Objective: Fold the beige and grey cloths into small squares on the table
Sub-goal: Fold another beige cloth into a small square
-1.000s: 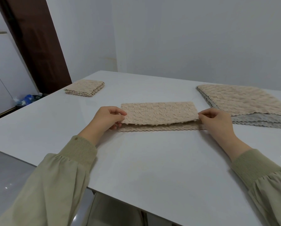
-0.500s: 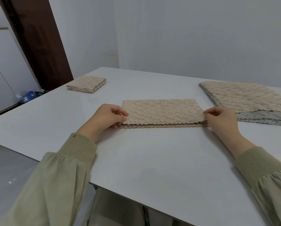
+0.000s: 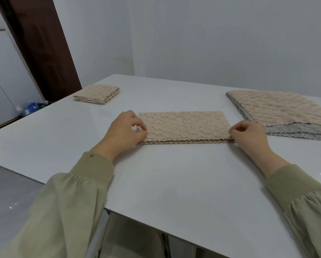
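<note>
A beige cloth (image 3: 183,125) lies folded in half as a long strip in the middle of the white table (image 3: 165,183). My left hand (image 3: 124,133) pinches its near left corner. My right hand (image 3: 249,134) pinches its near right corner. The two layers lie flat with their near edges lined up. A small folded beige square (image 3: 97,94) sits at the far left of the table. On the right lies a stack of unfolded cloths (image 3: 286,112), beige on top and grey below.
The table's near edge runs diagonally from the left down to the lower middle. A dark brown door frame (image 3: 42,43) and white cabinet (image 3: 1,75) stand at the left. A blue object (image 3: 30,107) lies on the floor there. White walls close the back.
The top layer, held raised a second ago, has come down flat onto the lower one. Both hands stayed at the near corners.
</note>
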Demonstrator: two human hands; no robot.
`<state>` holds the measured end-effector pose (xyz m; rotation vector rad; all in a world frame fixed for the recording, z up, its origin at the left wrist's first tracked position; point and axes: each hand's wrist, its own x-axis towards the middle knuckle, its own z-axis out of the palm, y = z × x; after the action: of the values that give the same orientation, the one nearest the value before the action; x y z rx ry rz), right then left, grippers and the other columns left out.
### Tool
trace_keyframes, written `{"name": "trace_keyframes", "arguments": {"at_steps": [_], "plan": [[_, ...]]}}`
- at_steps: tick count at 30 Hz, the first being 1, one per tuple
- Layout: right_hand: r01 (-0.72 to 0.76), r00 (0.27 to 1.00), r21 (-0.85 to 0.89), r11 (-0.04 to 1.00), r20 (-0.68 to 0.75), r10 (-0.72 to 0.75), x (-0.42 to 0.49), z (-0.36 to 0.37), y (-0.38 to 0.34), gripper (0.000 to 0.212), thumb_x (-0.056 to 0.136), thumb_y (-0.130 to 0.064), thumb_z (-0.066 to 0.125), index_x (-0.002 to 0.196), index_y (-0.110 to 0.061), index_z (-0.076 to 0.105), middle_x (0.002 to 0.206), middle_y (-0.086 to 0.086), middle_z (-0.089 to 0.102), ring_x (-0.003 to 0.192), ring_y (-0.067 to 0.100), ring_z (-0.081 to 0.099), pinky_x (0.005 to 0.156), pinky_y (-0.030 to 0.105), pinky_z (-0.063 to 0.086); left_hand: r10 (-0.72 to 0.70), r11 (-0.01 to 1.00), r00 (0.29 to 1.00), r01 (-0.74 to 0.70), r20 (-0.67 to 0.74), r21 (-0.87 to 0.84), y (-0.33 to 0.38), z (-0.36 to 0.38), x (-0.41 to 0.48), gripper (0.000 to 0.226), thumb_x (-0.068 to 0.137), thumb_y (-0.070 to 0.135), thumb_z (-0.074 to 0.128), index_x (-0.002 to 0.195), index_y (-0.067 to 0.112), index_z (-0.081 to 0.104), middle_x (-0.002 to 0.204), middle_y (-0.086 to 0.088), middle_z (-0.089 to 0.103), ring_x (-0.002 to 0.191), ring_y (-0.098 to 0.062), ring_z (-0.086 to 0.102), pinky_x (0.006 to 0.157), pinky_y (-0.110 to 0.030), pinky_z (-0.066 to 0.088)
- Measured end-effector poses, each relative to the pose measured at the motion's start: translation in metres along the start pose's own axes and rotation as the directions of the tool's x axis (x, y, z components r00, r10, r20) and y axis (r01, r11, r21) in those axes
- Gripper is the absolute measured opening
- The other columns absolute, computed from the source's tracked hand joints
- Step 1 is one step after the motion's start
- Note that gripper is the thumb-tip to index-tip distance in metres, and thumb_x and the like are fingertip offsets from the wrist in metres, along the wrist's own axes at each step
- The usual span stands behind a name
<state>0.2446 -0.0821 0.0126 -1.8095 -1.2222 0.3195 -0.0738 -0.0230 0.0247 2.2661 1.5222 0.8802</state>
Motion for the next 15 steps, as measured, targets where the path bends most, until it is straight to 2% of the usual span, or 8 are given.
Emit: {"name": "trace_keyframes", "arguments": {"at_steps": [2, 5, 7, 10, 13, 15], "plan": [[0.005, 1.000, -0.005, 1.000, -0.004, -0.005, 0.001, 0.000, 0.002, 0.013, 0.082, -0.006, 0.057, 0.076, -0.013, 0.066, 0.066, 0.000, 0.065, 0.062, 0.017, 0.058, 0.067, 0.029, 0.047, 0.174, 0.985, 0.985, -0.174, -0.011, -0.006, 0.009, 0.010, 0.000, 0.010, 0.076, 0.023, 0.075, 0.084, 0.018, 0.071, 0.093, 0.005, 0.057, 0.097, -0.010, 0.047, 0.088, -0.025, 0.037], [0.011, 1.000, -0.021, 1.000, 0.001, -0.011, 0.003, 0.001, 0.007, 0.016, 0.080, -0.004, 0.056, 0.078, -0.017, 0.066, 0.074, 0.010, 0.068, 0.066, 0.025, 0.060, 0.070, 0.031, 0.047, 0.331, 0.941, 0.941, -0.335, 0.068, 0.051, 0.021, 0.029, 0.001, 0.015, 0.077, 0.025, 0.074, 0.090, 0.019, 0.071, 0.091, 0.005, 0.061, 0.094, -0.012, 0.051, 0.084, -0.023, 0.039], [0.008, 1.000, 0.001, 1.000, -0.008, -0.008, 0.004, 0.001, 0.008, 0.019, 0.079, -0.002, 0.053, 0.081, -0.015, 0.066, 0.071, 0.009, 0.065, 0.055, 0.014, 0.057, 0.062, 0.026, 0.046, 0.362, 0.927, 0.928, -0.368, 0.086, 0.070, 0.023, 0.035, 0.002, 0.008, 0.078, 0.021, 0.071, 0.086, 0.019, 0.071, 0.087, 0.006, 0.064, 0.089, -0.010, 0.053, 0.079, -0.022, 0.041], [0.005, 0.999, 0.079, 0.997, -0.048, -0.002, 0.004, 0.000, 0.006, 0.020, 0.079, 0.003, 0.052, 0.085, -0.011, 0.065, 0.061, 0.002, 0.055, 0.037, 0.001, 0.047, 0.043, 0.010, 0.037, 0.364, 0.926, 0.927, -0.370, 0.090, 0.069, 0.022, 0.035, 0.002, 0.005, 0.081, 0.019, 0.068, 0.084, 0.018, 0.072, 0.087, 0.007, 0.066, 0.087, -0.009, 0.055, 0.079, -0.024, 0.044], [0.014, 0.999, 0.086, 0.996, -0.043, -0.011, 0.004, -0.001, 0.006, 0.020, 0.079, 0.004, 0.052, 0.085, -0.009, 0.065, 0.059, 0.001, 0.053, 0.034, 0.000, 0.045, 0.040, 0.008, 0.034, 0.401, 0.910, 0.914, -0.405, 0.064, 0.084, 0.021, 0.035, 0.001, 0.005, 0.081, 0.014, 0.068, 0.082, 0.014, 0.073, 0.085, 0.004, 0.067, 0.085, -0.013, 0.058, 0.077, -0.026, 0.046], [0.011, 0.999, 0.093, 0.996, -0.046, -0.007, 0.003, -0.001, 0.005, 0.020, 0.079, 0.004, 0.052, 0.086, -0.010, 0.065, 0.059, 0.001, 0.053, 0.034, -0.001, 0.045, 0.040, 0.007, 0.034, 0.438, 0.894, 0.899, -0.436, 0.005, 0.102, 0.021, 0.035, 0.002, 0.004, 0.080, 0.011, 0.068, 0.078, 0.013, 0.072, 0.079, 0.003, 0.067, 0.079, -0.014, 0.059, 0.072, -0.023, 0.045]]}}
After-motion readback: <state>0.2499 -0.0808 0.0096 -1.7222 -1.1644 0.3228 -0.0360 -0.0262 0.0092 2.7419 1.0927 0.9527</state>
